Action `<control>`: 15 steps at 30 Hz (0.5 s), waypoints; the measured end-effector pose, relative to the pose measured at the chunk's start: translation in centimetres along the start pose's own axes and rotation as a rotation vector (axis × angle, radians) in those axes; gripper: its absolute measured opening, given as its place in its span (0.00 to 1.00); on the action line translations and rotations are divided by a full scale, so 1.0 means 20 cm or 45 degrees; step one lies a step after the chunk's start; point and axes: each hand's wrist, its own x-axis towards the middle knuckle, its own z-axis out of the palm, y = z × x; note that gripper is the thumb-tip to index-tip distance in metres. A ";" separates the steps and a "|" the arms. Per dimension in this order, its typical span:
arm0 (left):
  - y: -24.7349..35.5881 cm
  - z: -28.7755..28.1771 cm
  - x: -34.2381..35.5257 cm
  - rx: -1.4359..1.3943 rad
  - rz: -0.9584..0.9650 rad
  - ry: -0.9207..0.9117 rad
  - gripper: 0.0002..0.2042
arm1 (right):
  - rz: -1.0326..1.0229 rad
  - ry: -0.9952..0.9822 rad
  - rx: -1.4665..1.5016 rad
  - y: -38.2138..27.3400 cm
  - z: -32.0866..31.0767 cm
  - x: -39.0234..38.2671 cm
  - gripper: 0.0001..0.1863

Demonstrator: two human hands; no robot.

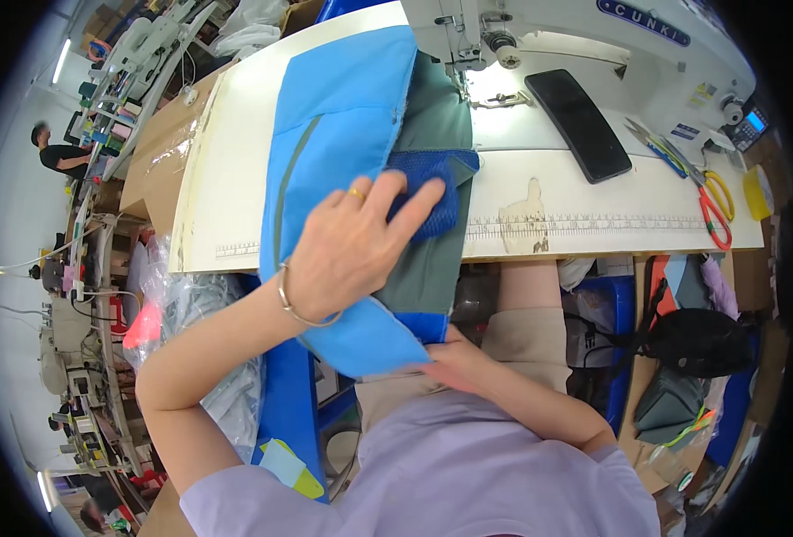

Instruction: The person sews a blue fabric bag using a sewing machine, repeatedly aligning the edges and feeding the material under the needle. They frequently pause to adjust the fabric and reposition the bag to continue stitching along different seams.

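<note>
A sewn fabric panel (334, 80), light blue with a grey-green strip, lies on the white machine table and hangs over its front edge. Its grey-green part (432, 116) carries a dark blue mesh piece (432, 201). My left hand (351, 233), with a ring and a bangle, rests on the panel, fingers spread and their tips at the mesh. Below the table edge, my right hand (459, 358) grips the panel's lower end beside a bright blue corner; its fingers are partly hidden. The panel's far edge lies by the sewing machine's (557, 36) lit needle area.
To the right on the table (584, 201) are a black phone (578, 125), scissors with red and yellow handles (714, 206), and a yellow tape roll (758, 192). A printed ruler runs along the front edge. Plastic bags (222, 331) and a blue bin are below left.
</note>
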 end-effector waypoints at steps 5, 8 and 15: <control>0.02 -0.04 -0.06 -0.307 0.029 0.031 0.32 | -0.220 0.187 -0.710 0.05 -0.16 -0.11 0.24; 0.06 -0.07 -0.07 -0.456 0.099 0.013 0.28 | -0.602 0.424 -0.513 0.05 0.00 -0.11 0.15; 0.05 -0.16 -0.03 -0.485 -0.103 -0.030 0.25 | -0.669 0.527 -0.595 -0.19 0.15 -0.15 0.12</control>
